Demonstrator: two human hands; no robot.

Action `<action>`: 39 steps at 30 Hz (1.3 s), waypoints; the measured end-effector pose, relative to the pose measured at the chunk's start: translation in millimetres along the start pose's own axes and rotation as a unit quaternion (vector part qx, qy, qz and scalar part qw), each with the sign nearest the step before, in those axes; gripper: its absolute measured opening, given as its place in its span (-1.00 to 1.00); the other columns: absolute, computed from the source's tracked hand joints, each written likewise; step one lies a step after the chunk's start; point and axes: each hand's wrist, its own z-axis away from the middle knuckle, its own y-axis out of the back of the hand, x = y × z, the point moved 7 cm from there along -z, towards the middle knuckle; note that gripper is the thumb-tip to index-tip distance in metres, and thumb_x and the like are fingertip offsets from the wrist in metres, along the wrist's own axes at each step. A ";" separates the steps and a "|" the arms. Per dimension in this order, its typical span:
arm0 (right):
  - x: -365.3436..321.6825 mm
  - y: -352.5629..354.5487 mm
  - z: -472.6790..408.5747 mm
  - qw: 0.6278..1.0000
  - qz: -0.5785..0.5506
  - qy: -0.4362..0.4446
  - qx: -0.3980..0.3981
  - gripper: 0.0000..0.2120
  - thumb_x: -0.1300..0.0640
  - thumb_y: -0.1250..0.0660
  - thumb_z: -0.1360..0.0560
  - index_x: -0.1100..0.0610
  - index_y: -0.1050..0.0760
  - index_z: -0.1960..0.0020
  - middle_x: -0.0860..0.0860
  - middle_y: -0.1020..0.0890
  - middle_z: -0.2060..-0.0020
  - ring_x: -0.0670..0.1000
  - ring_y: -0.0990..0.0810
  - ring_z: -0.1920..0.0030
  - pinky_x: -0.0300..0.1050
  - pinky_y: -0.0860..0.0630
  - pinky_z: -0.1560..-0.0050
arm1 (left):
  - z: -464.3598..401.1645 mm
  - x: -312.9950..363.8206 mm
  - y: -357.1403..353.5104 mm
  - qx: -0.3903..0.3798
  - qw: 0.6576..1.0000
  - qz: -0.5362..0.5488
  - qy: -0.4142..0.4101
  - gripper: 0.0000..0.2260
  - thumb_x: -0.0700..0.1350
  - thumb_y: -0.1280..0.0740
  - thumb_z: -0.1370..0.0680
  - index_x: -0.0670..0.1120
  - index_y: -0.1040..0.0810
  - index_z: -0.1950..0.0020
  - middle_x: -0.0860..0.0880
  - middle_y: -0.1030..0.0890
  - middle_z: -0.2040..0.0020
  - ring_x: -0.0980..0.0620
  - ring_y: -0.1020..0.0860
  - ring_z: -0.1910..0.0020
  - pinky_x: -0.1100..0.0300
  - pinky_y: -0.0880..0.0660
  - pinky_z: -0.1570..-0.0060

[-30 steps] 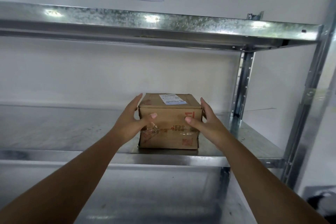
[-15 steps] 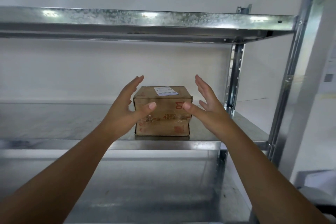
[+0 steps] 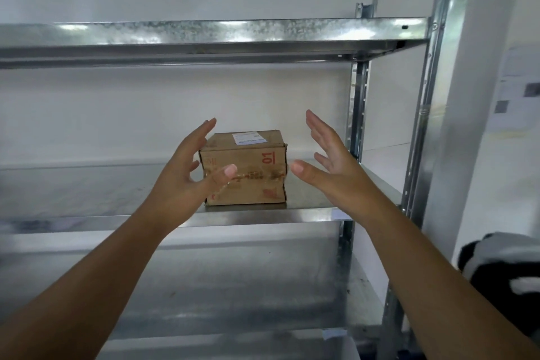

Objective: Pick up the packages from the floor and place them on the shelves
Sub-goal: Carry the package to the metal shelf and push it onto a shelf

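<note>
Head view: box [image 3: 245,168] near shelf [image 3: 87,221] edge

I saw two bare forearms, no sleeves, watch or rings; left hand [image 3: 187,181] and right hand [image 3: 336,169] ungloved, with short, unpainted thumbnails.

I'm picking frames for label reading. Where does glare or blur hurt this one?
Head view: bright glare patches on the upper shelf edge; the cardboard box is fairly sharp, its white label too small to read; the dark object at right is smeared; wide-angle bending at the borders.
</note>
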 end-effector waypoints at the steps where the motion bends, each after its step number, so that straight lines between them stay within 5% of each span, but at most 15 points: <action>1: -3.7 -0.9 5.8 1.000 0.002 0.000 -0.004 0.07 -0.65 -0.42 -0.13 -0.54 -0.07 -0.55 -0.28 -0.12 -0.70 0.00 -0.13 -0.70 0.18 -0.20 -0.65 | 4.0 1.9 1.8 -0.002 1.000 0.000 -0.005 -0.23 0.24 -0.41 -0.48 0.30 -0.21 -0.66 0.18 -0.34 -0.58 0.18 -0.31 -0.51 0.02 -0.29 -0.56; 7: -33.0 -10.4 36.3 1.000 0.023 -0.005 0.008 -0.02 -0.63 -0.42 -0.19 -0.58 -0.09 -0.53 -0.30 -0.13 -0.69 -0.03 -0.14 -0.70 0.24 -0.20 -0.65 | 28.3 14.9 28.6 -0.014 0.999 0.013 -0.027 -0.22 0.27 -0.39 -0.43 0.34 -0.21 -0.64 0.16 -0.30 -0.66 0.10 -0.31 -0.61 -0.03 -0.33 -0.57; 11: -60.6 -30.1 49.9 0.999 0.029 0.010 0.018 -0.13 -0.60 -0.41 -0.23 -0.61 -0.15 -0.47 -0.40 -0.20 -0.64 -0.24 -0.15 -0.66 0.04 -0.17 -0.68 | 40.8 19.2 57.4 -0.021 0.999 0.031 -0.040 -0.20 0.27 -0.42 -0.41 0.32 -0.24 -0.64 0.17 -0.30 -0.67 0.12 -0.32 -0.62 0.00 -0.35 -0.56; 16: -79.3 -62.7 67.8 0.999 0.032 0.007 0.021 -0.23 -0.49 -0.45 -0.34 -0.61 -0.16 -0.45 -0.43 -0.22 -0.59 -0.23 -0.17 -0.66 0.00 -0.17 -0.67 | 62.1 14.1 81.3 -0.028 0.998 0.041 -0.046 -0.23 0.24 -0.41 -0.43 0.32 -0.25 -0.63 0.18 -0.29 -0.67 0.16 -0.32 -0.61 0.10 -0.35 -0.51; 23: -89.8 -86.1 92.7 1.000 0.012 0.010 0.006 -0.30 -0.28 -0.44 -0.42 -0.55 -0.16 -0.43 -0.69 -0.29 -0.32 -0.58 -0.23 -0.43 -0.47 -0.22 -0.45 | 94.8 11.5 90.2 -0.037 0.998 0.026 -0.054 -0.27 0.23 -0.42 -0.50 0.31 -0.24 -0.64 0.24 -0.29 -0.66 0.28 -0.33 -0.56 0.16 -0.33 -0.49; 28: -95.0 -81.9 106.5 1.000 0.016 0.015 0.012 -0.30 -0.23 -0.46 -0.48 -0.53 -0.15 -0.48 -0.71 -0.28 -0.35 -0.46 -0.19 -0.56 -0.25 -0.17 -0.59 | 106.6 13.6 94.4 -0.035 0.998 0.037 -0.047 -0.24 0.32 -0.41 -0.44 0.35 -0.25 -0.62 0.24 -0.30 -0.66 0.25 -0.32 -0.60 0.17 -0.34 -0.49; 33: -95.7 -84.1 128.0 1.000 0.012 0.016 0.011 -0.18 -0.25 -0.44 -0.47 -0.35 -0.13 -0.62 -0.36 -0.18 -0.66 -0.41 -0.15 -0.60 -0.17 -0.16 -0.64 | 125.6 15.4 93.0 -0.043 0.997 0.048 -0.044 -0.24 0.34 -0.39 -0.43 0.37 -0.25 -0.61 0.31 -0.32 -0.63 0.34 -0.32 -0.58 0.23 -0.35 -0.46; 39: -91.5 -92.6 159.7 1.000 0.013 0.004 0.015 -0.18 -0.37 -0.43 -0.45 -0.44 -0.11 -0.60 -0.40 -0.20 -0.64 -0.33 -0.15 -0.63 -0.01 -0.17 -0.68 | 158.1 13.3 86.2 -0.060 0.996 0.050 -0.036 -0.27 0.29 -0.39 -0.45 0.36 -0.27 -0.61 0.35 -0.33 -0.62 0.36 -0.32 -0.58 0.14 -0.35 -0.52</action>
